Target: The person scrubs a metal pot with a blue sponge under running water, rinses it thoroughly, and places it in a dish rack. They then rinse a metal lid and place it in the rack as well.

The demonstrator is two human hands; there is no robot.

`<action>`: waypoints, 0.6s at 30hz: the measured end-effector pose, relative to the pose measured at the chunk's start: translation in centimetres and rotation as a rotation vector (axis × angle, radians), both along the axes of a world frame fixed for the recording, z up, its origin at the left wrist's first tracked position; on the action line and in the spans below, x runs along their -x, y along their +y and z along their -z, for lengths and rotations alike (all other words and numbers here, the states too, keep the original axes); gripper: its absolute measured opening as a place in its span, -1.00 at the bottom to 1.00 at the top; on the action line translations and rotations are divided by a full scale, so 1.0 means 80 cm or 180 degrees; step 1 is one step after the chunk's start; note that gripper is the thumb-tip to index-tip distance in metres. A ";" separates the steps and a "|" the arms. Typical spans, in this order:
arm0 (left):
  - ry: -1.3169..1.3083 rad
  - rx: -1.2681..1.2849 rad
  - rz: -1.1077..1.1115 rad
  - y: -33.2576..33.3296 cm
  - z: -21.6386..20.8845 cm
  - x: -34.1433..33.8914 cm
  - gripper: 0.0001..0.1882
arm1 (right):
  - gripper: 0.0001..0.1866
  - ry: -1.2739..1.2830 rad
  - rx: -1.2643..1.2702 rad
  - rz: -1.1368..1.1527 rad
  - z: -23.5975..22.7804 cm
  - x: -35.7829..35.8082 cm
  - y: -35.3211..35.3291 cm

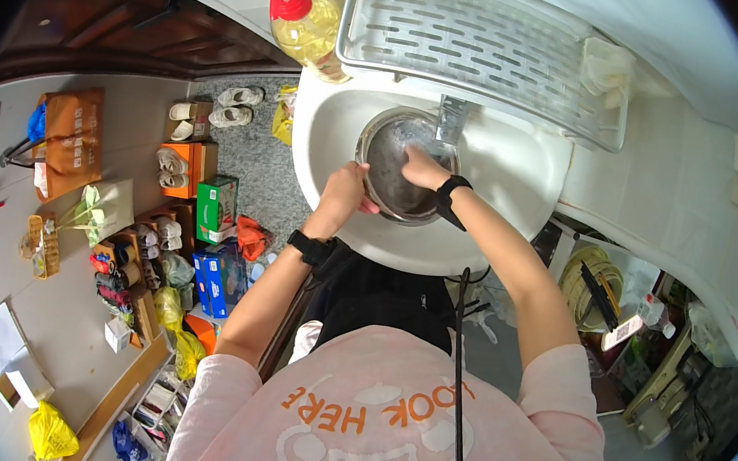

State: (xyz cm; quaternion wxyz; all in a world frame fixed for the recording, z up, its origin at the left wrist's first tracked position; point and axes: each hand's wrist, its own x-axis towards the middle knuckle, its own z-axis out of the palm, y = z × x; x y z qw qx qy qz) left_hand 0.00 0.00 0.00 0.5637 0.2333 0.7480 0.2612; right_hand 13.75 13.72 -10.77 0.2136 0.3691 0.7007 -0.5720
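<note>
A round metal pot (363, 150) sits in the white sink (515, 170), with cloudy, greyish water inside. My left hand (346, 193) grips the pot's near-left rim, thumb up at the edge and fingers below on the outer side. My right hand (425, 170) reaches down into the pot from the right. Its fingertips are sunk in the murky water, so I cannot make out whether they hold anything. A chrome faucet (452, 119) juts over the pot's far rim, just beyond my right hand.
Behind the sink stands a white slotted rack (465, 44). A red-capped bottle of yellow liquid (306, 34) is at the sink's far-left edge. Shoes and boxes (217, 278) line the left wall. A coiled hose (598, 282) hangs at right. A black cable (458, 380) crosses my shirt.
</note>
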 end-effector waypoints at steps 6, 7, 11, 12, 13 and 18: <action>-0.0147 -0.0074 -0.0137 0.015 0.006 -0.009 -0.57 | -0.66 0.1345 0.2511 0.2894 -0.024 0.025 -0.012; -0.0201 -0.0072 -0.0185 0.015 0.006 -0.006 -0.58 | -0.69 0.1312 0.2533 0.2811 -0.030 0.020 -0.015; -0.0195 -0.0079 -0.0155 0.011 0.008 -0.007 -0.59 | -0.67 0.1099 0.2723 0.2461 -0.059 -0.015 -0.024; -0.0247 -0.0079 -0.0221 0.010 0.008 -0.007 -0.59 | -0.64 0.0951 0.2679 0.2178 -0.063 -0.026 -0.021; -0.0302 -0.0079 -0.0287 0.009 0.008 -0.008 -0.59 | -0.62 0.0801 0.2628 0.1896 -0.064 -0.033 -0.019; -0.0233 -0.0049 -0.0231 0.006 0.008 -0.004 -0.59 | -0.70 0.0037 0.0735 -0.0409 -0.034 -0.034 -0.025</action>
